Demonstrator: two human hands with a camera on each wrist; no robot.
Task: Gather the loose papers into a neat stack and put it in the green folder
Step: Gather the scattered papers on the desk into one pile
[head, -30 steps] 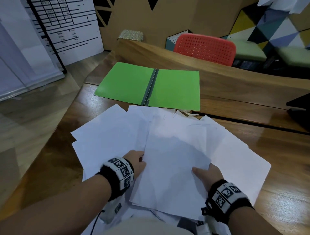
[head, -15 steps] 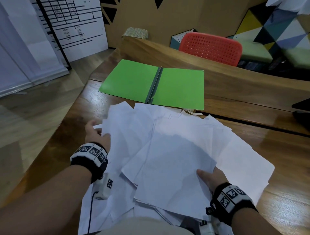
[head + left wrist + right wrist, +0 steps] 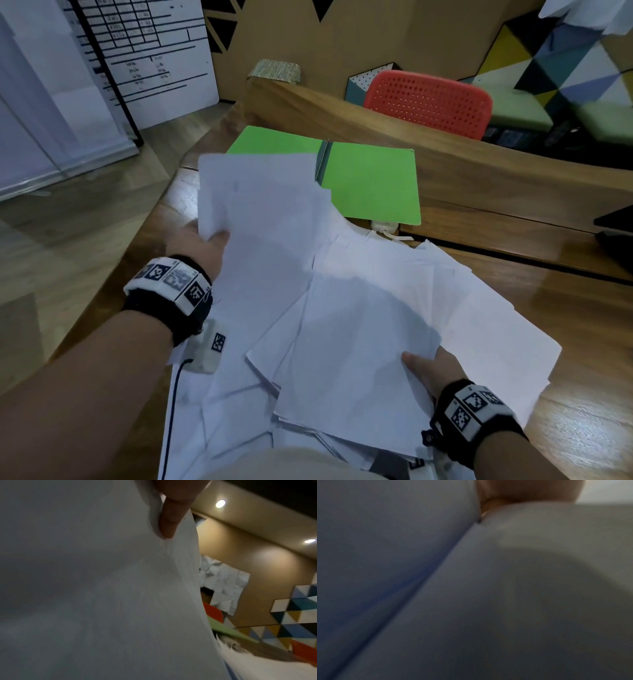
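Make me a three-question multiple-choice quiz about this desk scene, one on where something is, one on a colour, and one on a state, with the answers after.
1. Where does the green folder lie?
A. On the wooden desk beyond the loose papers
B. On the chair
C. In the right hand

2. What colour is the perforated chair back?
A. Blue
B. Red-orange
C. Black

3. What state is the folder in?
A. Shut flat
C. Standing on edge
B. Open flat, nothing filed in it yet

Answers:
1 A: it rests on the desk behind the sheets, partly hidden by sheets that the left hand lifts.
2 B: the head view shows it red-orange.
3 B: both green leaves lie spread beside the spine, bare where visible, while the right hand holds other sheets.
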